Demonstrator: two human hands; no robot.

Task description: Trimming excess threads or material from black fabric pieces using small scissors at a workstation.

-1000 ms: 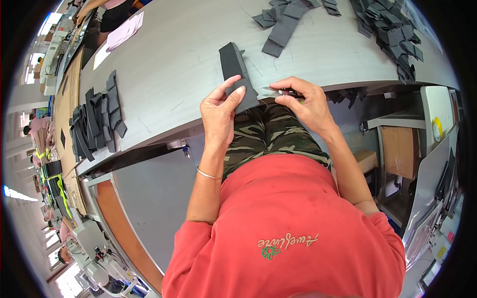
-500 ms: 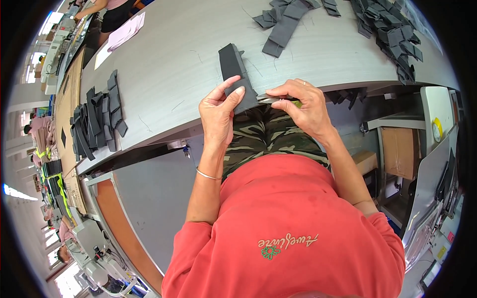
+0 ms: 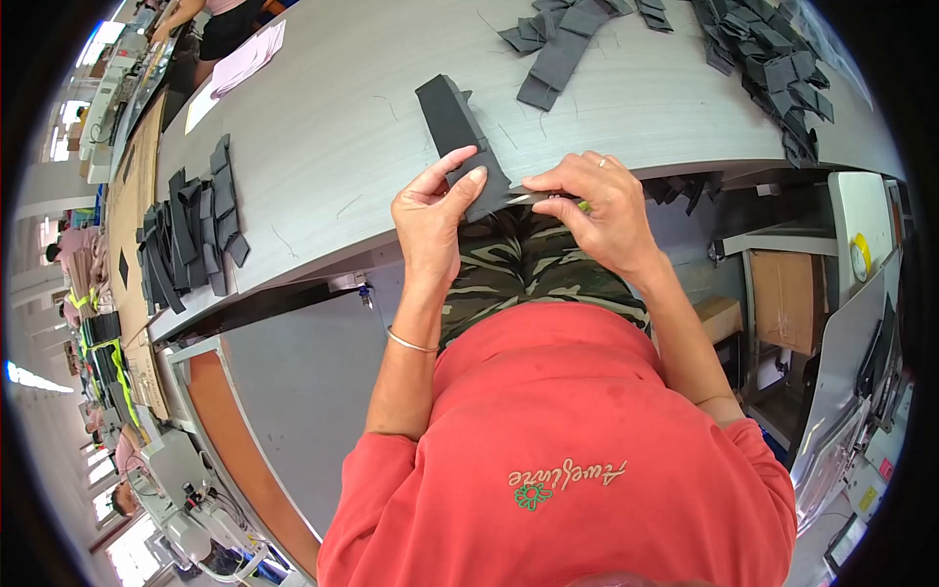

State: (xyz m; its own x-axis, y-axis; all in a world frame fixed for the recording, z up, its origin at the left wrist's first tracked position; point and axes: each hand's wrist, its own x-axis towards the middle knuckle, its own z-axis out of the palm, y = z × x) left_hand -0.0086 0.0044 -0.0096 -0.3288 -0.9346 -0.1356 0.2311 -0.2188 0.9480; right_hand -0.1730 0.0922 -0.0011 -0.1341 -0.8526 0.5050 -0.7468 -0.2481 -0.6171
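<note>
My left hand (image 3: 428,227) pinches a folded dark grey fabric strip (image 3: 450,117) between thumb and fingers at the table's front edge. The strip's far end stretches away over the tabletop. In my right hand (image 3: 604,210) is a pair of small thread snips (image 3: 523,196), with metal blades and a bit of yellow-green showing between the fingers. The blade tips are at the strip's right edge, close to its near corner. Whether they touch a thread there is too small to tell.
Bundles of similar dark strips lie on the grey table (image 3: 333,117): a left stack (image 3: 191,230), a far bundle (image 3: 562,54) and a right heap (image 3: 773,73). Pink and white papers (image 3: 245,64) rest at the far left. Loose threads are scattered about. A cardboard box (image 3: 785,301) stands below right.
The far end of the fabric strip has swung slightly left and away from me. Both hands stay almost in place, with the snips still at the strip's edge.
</note>
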